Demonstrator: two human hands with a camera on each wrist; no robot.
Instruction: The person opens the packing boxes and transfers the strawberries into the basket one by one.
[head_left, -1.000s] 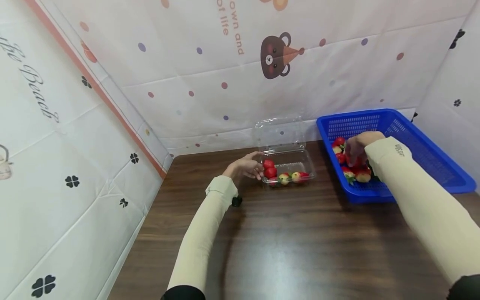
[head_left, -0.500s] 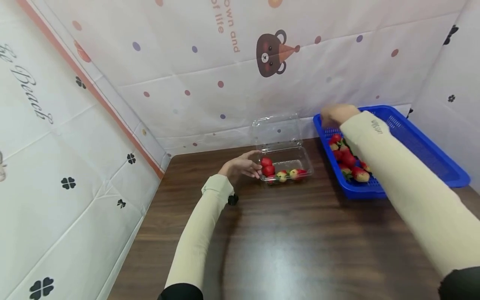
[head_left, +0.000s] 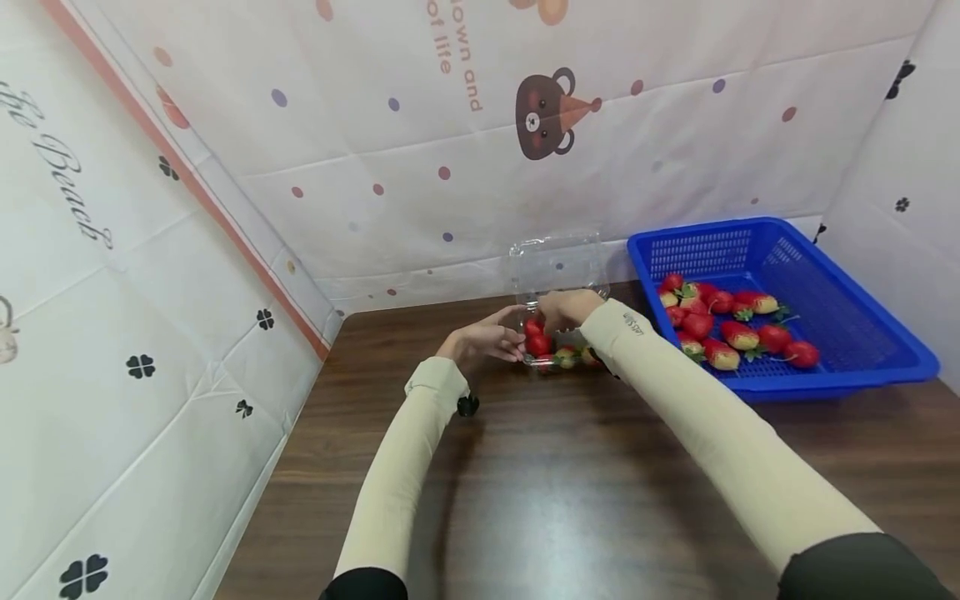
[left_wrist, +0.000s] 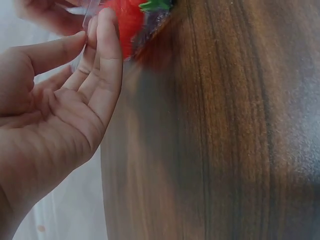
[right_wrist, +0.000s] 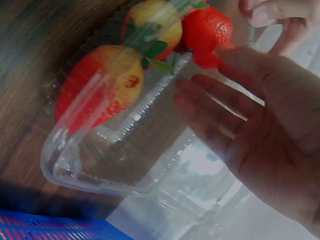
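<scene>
A clear plastic clamshell container (head_left: 558,267) stands near the back wall, its lid raised, with several red and red-yellow strawberries (right_wrist: 100,87) inside. At the container's left end my left hand (head_left: 483,340) pinches the thin rim between thumb and fingertips; its palm (left_wrist: 55,120) shows in the left wrist view. My right hand (head_left: 570,308) is over the container's left part. In the right wrist view its thumb and index finger pinch a red strawberry (right_wrist: 205,56), while the other fingers stretch out loosely. The right hand hides part of the container's inside in the head view.
A blue plastic basket (head_left: 870,329) with several strawberries (head_left: 741,335) in its left part stands at the right. A dark wooden table (head_left: 555,500) lies under everything. Printed white cloth (head_left: 375,108) walls it in at the back and both sides.
My right hand has come up out of the blue basket and moved left to the clear container. The left hand keeps its place at the rim.
</scene>
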